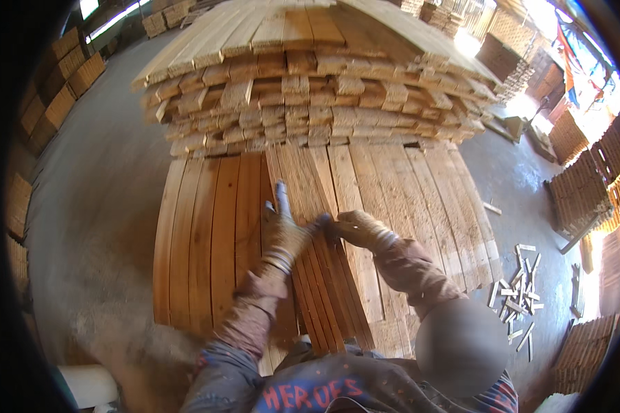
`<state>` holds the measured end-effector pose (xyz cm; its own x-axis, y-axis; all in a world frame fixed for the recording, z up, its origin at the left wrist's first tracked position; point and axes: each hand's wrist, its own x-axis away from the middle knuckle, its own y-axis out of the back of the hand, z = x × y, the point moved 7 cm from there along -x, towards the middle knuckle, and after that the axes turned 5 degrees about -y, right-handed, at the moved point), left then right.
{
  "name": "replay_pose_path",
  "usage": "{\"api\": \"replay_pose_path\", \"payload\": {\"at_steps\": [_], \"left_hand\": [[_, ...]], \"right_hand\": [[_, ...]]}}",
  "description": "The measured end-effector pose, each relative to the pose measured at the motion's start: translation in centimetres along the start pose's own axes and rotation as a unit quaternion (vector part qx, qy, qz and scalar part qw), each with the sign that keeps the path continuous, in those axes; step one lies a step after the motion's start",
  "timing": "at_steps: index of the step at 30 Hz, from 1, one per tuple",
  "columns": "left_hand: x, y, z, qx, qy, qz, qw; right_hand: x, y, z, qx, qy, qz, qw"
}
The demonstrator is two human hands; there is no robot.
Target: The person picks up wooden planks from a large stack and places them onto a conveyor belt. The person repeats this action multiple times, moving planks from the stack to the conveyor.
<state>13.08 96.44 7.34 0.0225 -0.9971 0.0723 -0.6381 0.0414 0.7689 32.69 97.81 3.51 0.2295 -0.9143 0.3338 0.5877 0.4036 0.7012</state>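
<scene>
A narrow stack of wooden boards (297,177) lies lengthwise in front of me, its near end close to my body. My left hand (287,233), in a pale work glove with dark fingertips, rests across the stack's left side with fingers stretched and spread. Its thumb reaches toward my right hand (360,230), also gloved. The right fingers are curled against the right edge of the stack, and their tips are partly hidden. Underneath is a wide layer of boards laid side by side (210,234), darker on the left and paler on the right.
Beyond the layer rises a tall pile of boards (303,124) with uneven ends. Wood offcuts (520,292) are scattered on the concrete floor (93,227) at right. More lumber stacks (579,186) stand along both sides. A white rounded object (88,385) is at lower left.
</scene>
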Motion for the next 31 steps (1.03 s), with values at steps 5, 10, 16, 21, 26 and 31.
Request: {"api": "replay_pose_path", "payload": {"at_steps": [5, 10, 16, 21, 26, 31], "left_hand": [[-0.3, -2.0, -0.2, -0.023, 0.025, 0.080, 0.996], [-0.7, -3.0, -1.5, -0.049, -0.002, 0.053, 0.997], [-0.3, -1.9, -0.4, -0.027, 0.009, 0.024, 0.999], [-0.9, -3.3, -1.1, -0.044, -0.017, 0.024, 0.999], [-0.5, -1.4, -0.2, -0.049, 0.016, 0.075, 0.996], [-0.4, -2.2, -0.9, -0.047, 0.013, 0.110, 0.993]], "right_hand": [[7.9, 24.7, 18.2, 0.144, 0.297, -0.416, 0.847], [-0.9, 35.0, 20.7, 0.536, -0.191, -0.417, 0.709], [-7.4, 33.1, 19.3, 0.645, -0.164, -0.364, 0.651], [5.0, 36.4, 17.0, 0.252, 0.097, -0.465, 0.844], [19.6, 24.9, 1.5, -0.331, 0.139, -0.333, 0.872], [33.4, 6.9, -7.5, -0.341, 0.059, -0.369, 0.863]]}}
